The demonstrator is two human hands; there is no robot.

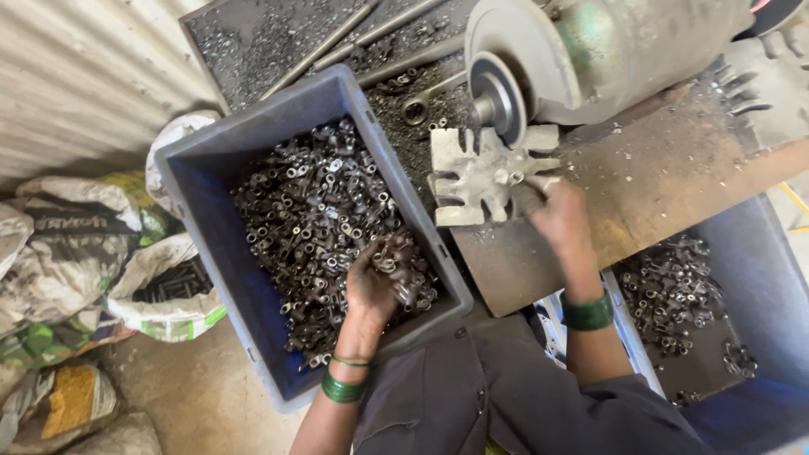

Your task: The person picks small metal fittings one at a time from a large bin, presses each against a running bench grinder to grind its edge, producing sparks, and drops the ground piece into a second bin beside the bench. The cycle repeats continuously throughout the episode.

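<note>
A worker's left hand [377, 282] digs into a blue plastic crate [211, 160] heaped with small dark metal fittings [316, 211], fingers curled shut around a handful of them. The right hand [558, 215] closes its fingers on one arm of a pale, star-shaped metal fixture [484, 175] lying flat on the rusty tabletop [657, 181], arms radiating outward, just below a grinder wheel [497, 97]. A second crate [758, 278] of fittings sits at right.

Stuffed white sacks [160, 286] slump by a corrugated wall [76, 76], possibly metal
</note>
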